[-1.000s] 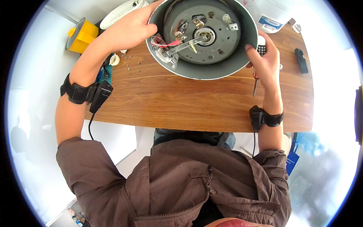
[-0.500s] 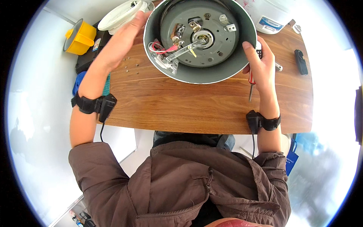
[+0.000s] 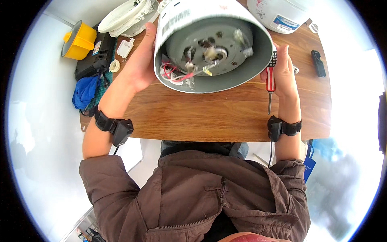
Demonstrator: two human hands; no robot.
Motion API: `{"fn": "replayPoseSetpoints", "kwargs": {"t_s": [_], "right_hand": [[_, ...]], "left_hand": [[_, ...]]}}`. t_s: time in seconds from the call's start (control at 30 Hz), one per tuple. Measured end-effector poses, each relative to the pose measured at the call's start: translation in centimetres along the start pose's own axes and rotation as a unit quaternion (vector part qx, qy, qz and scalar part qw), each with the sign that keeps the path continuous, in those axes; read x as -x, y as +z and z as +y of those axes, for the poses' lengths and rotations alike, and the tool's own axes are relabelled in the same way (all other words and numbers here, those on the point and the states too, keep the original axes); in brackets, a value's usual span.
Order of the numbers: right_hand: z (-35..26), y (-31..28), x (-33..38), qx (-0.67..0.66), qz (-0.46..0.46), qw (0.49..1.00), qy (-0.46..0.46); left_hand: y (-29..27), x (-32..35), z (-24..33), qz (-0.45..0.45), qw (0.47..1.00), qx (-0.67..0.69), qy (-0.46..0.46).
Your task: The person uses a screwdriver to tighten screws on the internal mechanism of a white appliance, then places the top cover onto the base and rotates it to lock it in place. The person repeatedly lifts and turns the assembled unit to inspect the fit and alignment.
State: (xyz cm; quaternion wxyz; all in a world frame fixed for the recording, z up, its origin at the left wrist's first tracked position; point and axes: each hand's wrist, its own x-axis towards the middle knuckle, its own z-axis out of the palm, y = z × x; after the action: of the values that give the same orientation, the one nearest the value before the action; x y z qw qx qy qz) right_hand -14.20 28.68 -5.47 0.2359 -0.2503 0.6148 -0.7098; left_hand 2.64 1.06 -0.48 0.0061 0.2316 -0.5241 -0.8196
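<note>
A white rice cooker body (image 3: 213, 10) is tilted between my hands, with its open end toward me. Inside its grey shell sits a round metal plate (image 3: 219, 38) with brackets and holes, smeared by motion. Red and clear-sleeved wires (image 3: 175, 72) hang at the lower left inside the rim. My left hand (image 3: 141, 60) presses on the left wall, thumb up, its other fingers mostly hidden. At the right wall, my right hand (image 3: 284, 70) supports the body while gripping a screwdriver (image 3: 270, 78) with a red-and-white striped handle, its shaft toward me.
At the back left are white plastic lid parts (image 3: 125, 20), a yellow container (image 3: 82, 42), a black case (image 3: 94, 60) and a blue cloth (image 3: 84, 92). Small white parts (image 3: 125, 47) lie near them. A white appliance (image 3: 278, 14) stands back right; a dark handheld item (image 3: 318, 63) lies at right.
The rice cooker body has tipped, so more of its white outer wall shows. My left hand has come lower and nearer along its side. The screwdriver stays in my right hand.
</note>
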Motion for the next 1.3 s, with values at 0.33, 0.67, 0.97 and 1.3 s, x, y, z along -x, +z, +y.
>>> {"fn": "replayPoseSetpoints", "kwargs": {"t_s": [0.33, 0.67, 0.97, 1.3], "right_hand": [[0.2, 0.8, -0.1, 0.052, 0.039, 0.998, -0.002], [0.9, -0.3, -0.5, -0.001, 0.059, 0.998, -0.019], [1.8, -2.5, -0.5, -0.078, 0.016, 0.997, -0.021], [1.9, -2.2, -0.8, -0.012, 0.057, 0.990, -0.129]], "left_hand": [[0.5, -1.5, -0.5, 0.011, 0.996, -0.039, 0.079], [1.6, -2.5, 0.0, -0.094, 0.988, 0.042, 0.112], [-0.3, -2.0, -2.2, -0.049, 0.990, -0.025, 0.128], [-0.7, -0.1, -5.0, -0.128, 0.987, 0.092, -0.019]]}}
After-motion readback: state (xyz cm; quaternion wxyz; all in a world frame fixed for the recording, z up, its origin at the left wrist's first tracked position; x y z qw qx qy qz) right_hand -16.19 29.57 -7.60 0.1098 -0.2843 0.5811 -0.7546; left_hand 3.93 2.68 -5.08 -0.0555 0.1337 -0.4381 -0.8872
